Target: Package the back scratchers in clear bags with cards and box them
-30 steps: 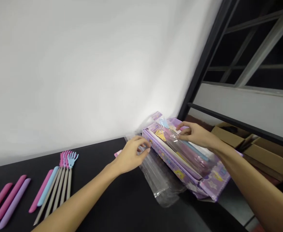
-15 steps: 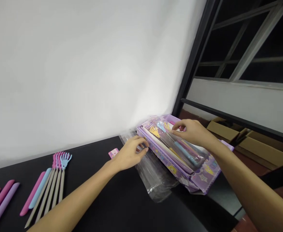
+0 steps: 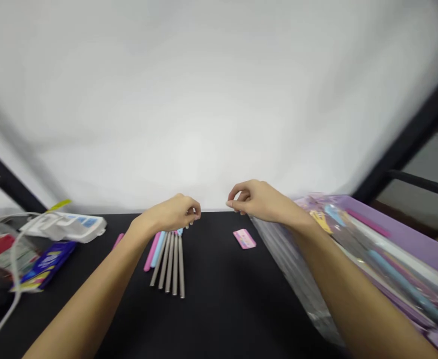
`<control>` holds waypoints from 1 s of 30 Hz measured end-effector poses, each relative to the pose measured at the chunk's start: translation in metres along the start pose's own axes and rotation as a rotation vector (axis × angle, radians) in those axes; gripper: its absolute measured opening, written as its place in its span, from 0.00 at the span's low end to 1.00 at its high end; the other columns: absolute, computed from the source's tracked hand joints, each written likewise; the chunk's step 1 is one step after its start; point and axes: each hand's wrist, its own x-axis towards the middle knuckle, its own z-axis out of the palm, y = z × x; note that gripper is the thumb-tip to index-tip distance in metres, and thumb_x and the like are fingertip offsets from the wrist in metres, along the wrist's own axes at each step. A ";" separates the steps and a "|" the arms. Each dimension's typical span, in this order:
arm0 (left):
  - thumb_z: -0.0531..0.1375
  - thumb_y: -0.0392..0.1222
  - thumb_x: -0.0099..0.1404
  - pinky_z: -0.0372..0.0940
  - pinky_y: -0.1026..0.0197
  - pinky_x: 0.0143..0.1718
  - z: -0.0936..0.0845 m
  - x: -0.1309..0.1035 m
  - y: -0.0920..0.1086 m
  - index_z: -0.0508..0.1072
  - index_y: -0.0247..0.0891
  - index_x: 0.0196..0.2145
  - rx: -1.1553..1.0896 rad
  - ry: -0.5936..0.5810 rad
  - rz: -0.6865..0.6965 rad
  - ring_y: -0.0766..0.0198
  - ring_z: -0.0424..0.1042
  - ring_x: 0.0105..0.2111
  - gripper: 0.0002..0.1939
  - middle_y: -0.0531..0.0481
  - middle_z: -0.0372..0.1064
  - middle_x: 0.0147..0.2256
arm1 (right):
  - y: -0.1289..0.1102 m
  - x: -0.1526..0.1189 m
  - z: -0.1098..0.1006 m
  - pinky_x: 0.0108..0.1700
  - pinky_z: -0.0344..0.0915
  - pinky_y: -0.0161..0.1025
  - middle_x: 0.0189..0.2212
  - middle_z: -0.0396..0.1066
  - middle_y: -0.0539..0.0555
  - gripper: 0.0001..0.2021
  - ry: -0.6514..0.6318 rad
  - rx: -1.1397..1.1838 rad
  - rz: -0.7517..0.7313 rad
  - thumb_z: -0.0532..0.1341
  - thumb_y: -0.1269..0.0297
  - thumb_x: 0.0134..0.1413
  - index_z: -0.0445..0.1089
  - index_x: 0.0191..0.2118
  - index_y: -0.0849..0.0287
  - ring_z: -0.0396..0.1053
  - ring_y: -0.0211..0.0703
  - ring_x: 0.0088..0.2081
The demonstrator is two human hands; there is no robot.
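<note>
My left hand point(image 3: 174, 215) hovers with curled fingers just over the far ends of several back scratchers point(image 3: 169, 264). Their grey metal rods fan toward me on the black table, while my hand covers most of their heads. Beside them lie a pink tube point(image 3: 152, 253) and a light blue tube point(image 3: 159, 252). My right hand point(image 3: 255, 202) is raised near the wall, thumb and forefinger brought together in a loose pinch, with nothing visible in it. Below it, a small pink card point(image 3: 244, 239) rests on the table.
At right stands a purple box point(image 3: 402, 229) of bagged back scratchers, with clear plastic sleeves point(image 3: 297, 279) alongside. A white power strip point(image 3: 69, 227), a blue packet point(image 3: 50, 264) and a white cable point(image 3: 15, 264) occupy the left. The white wall point(image 3: 189, 109) borders the table's back.
My view has swung left from the box to the middle of the table. Both hands have left the box; the left is now above the back scratchers, the right near the pink card.
</note>
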 end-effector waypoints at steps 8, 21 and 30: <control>0.58 0.32 0.51 0.63 0.62 0.30 -0.010 -0.050 -0.071 0.74 0.40 0.37 0.259 -0.049 -0.451 0.57 0.73 0.33 0.14 0.45 0.75 0.34 | -0.026 0.035 0.119 0.23 0.68 0.35 0.19 0.73 0.51 0.09 -0.431 0.291 0.148 0.63 0.69 0.45 0.59 0.28 0.55 0.75 0.44 0.24; 0.61 0.35 0.51 0.67 0.58 0.32 -0.008 -0.054 -0.084 0.74 0.37 0.34 0.307 -0.203 -0.587 0.52 0.76 0.35 0.11 0.39 0.76 0.37 | -0.024 0.031 0.149 0.19 0.62 0.34 0.15 0.68 0.46 0.15 -0.294 0.104 0.157 0.63 0.70 0.37 0.56 0.30 0.55 0.70 0.41 0.19; 0.61 0.31 0.46 0.63 0.61 0.27 0.011 -0.044 -0.061 0.76 0.36 0.34 0.303 -0.206 -0.481 0.53 0.75 0.33 0.14 0.41 0.77 0.37 | -0.017 0.034 0.117 0.26 0.68 0.32 0.21 0.70 0.49 0.15 -0.295 0.426 0.284 0.61 0.71 0.41 0.66 0.39 0.61 0.69 0.37 0.24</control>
